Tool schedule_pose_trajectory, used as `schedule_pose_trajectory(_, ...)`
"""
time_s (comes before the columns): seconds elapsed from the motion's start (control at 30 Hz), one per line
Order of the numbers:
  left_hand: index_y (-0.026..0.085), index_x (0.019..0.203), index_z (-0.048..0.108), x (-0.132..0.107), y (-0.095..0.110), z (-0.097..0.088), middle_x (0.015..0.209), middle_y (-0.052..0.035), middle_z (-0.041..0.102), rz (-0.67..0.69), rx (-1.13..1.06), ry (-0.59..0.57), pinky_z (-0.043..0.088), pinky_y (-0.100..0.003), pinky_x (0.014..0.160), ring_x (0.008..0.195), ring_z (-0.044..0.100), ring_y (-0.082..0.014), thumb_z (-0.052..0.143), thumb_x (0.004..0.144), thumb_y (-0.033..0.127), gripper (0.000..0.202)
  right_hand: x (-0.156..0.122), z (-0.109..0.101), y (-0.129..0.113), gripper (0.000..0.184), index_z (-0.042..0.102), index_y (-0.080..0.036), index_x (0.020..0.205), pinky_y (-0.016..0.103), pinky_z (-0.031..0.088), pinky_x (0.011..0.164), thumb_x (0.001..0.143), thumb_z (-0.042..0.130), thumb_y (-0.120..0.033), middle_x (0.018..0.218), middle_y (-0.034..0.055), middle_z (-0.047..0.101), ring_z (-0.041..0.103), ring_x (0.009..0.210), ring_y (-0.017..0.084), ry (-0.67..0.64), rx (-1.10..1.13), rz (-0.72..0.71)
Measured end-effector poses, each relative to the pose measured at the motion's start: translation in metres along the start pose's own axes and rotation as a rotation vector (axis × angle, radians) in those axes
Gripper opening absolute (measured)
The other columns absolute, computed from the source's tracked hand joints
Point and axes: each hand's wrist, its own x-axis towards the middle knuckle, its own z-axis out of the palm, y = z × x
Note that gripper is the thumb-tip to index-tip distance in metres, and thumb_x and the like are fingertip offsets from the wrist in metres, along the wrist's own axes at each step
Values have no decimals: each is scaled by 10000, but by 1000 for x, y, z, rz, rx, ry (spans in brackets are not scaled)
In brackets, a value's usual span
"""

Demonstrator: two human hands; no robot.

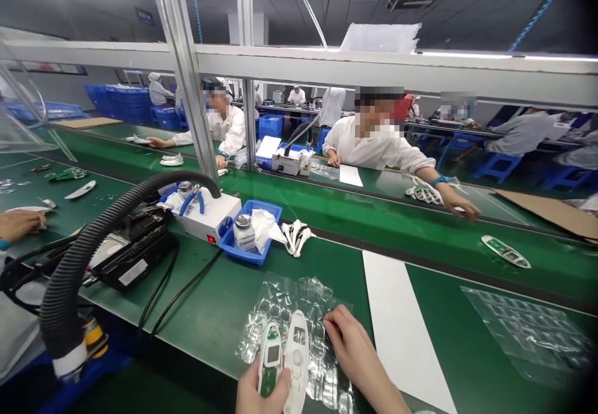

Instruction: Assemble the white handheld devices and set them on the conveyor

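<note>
Two parts sit in the left hand (261, 392): a white shell with a green circuit board (270, 358) and a white oval cover (296, 358), side by side and touching, their tops pointing away from the person. The hand is closed around their lower ends, with the wrist low at the bottom edge of the view.

Just to the right of the parts, the right hand (357, 355) reaches in with its fingers (332, 322) together and lightly curled, touching the edge of a clear blister tray (284, 299). Whether they pinch the plastic, I cannot tell. The tray lies on a green conveyor belt (210, 320), partly under both parts.

Further right of the right hand runs a white paper strip (397, 320), and beyond it lies a second clear blister tray (527, 333). Ahead of the hands stands a blue tray (243, 253) holding a metal-lidded glass jar (243, 233) and a white cloth (266, 230). Up and to the left of the left hand are a white bench unit (205, 220), a black corrugated hose (70, 283) and a black machine (133, 247). A co-worker's hand (18, 224) rests at the far left edge, well apart from the person's own.
</note>
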Motion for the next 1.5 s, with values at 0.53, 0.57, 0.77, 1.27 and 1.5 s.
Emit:
schedule_pose_trajectory(0.53,131,866,713,-10,2,1,836,-126,750,365,308,70,535,-326,700,792,700,-298,561,671,415,377,-20,10,-5,208,493,-229,797,337,375,712,975,431,-316,823,21,531,500,756,203,195,183,-50)
schedule_pose_trajectory(0.57,129,885,714,-9,0,2,873,-133,747,426,346,94,538,-339,733,823,696,-301,550,688,408,379,-21,9,-7,209,500,-230,802,326,377,697,977,433,-323,820,20,526,498,747,197,221,240,-43)
schedule_pose_trajectory(0.77,93,1022,712,-3,-17,6,1097,-197,708,493,464,179,531,-416,871,1052,643,-363,516,721,417,484,-15,6,-8,260,486,-228,764,279,372,610,973,440,-376,751,1,494,463,660,170,226,392,32)
schedule_pose_trajectory(1.27,123,947,708,-8,0,-5,924,-134,757,254,250,102,519,-291,588,736,695,-276,594,694,467,442,0,4,-9,187,564,-228,885,345,419,723,976,401,-226,853,35,576,549,807,215,9,75,-75)
schedule_pose_trajectory(1.5,102,968,715,-7,-6,-5,966,-147,756,312,217,104,535,-276,595,748,701,-266,601,721,447,440,3,6,-9,74,568,-229,895,368,406,710,919,501,-208,841,29,586,545,779,225,-59,-11,-85)
